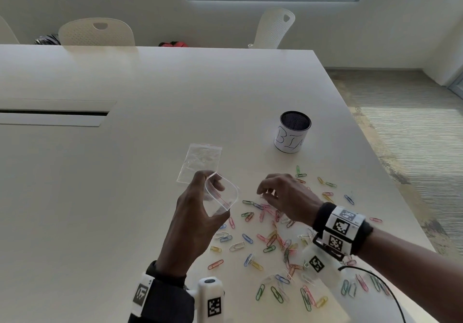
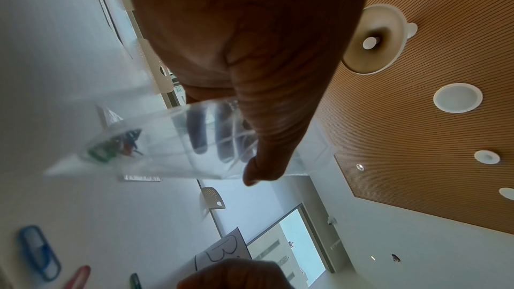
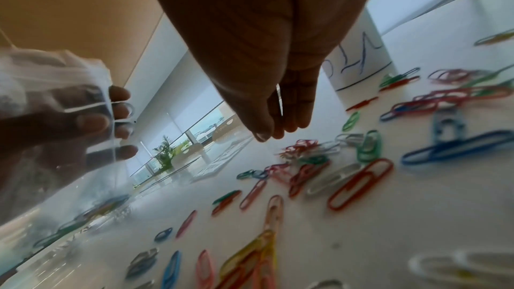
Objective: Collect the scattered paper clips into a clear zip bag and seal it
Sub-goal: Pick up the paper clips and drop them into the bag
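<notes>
A wide white table fills a room with white perforated chairs along the far wall under bright windows.

Above the near middle of the table the left hand grips a clear zip bag, thumb on one side and fingers on the other, its mouth with the red seal lines pulled open and turned to the right. The left wrist view shows a few clips, one green, already at the bag's bottom corner.

Just right of the bag, the right hand hovers over the table with fingers curled together; the right wrist view shows a thin pale clip pinched between thumb and fingers.

Coloured paper clips in pink, green, blue, yellow, orange and white lie scattered across the near right of the table, under and around the right hand.

A second clear bag lies flat on the table just beyond the left hand. Further right stands a dark mesh cup wrapped in white paper, handwritten with letters that begin "BI"; the rest curves out of sight.

Both wrists carry bands with black-and-white square markers.
</notes>
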The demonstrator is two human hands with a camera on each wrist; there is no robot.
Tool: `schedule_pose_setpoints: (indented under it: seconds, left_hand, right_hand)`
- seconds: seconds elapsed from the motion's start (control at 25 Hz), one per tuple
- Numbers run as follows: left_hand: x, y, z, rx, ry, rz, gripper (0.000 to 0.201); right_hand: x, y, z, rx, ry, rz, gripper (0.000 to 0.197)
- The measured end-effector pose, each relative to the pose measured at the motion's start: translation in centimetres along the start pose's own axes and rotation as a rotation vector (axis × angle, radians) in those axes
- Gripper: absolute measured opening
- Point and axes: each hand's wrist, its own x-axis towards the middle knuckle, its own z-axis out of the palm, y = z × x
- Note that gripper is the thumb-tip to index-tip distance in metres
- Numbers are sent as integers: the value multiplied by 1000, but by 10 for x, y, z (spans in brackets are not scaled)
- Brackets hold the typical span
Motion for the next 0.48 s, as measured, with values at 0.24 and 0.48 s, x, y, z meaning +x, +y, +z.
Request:
schedule_pose_setpoints:
  seconds: [0.24, 0.48]
  left_hand:
    - [2, -1, 0, 12, -12, 7, 49]
    - [8, -2, 5, 18, -14, 18, 52]
  right_hand:
    - [-31, 1, 7, -172, -337, 47, 72]
    - [-57, 10, 25, -156, -64, -107, 35]
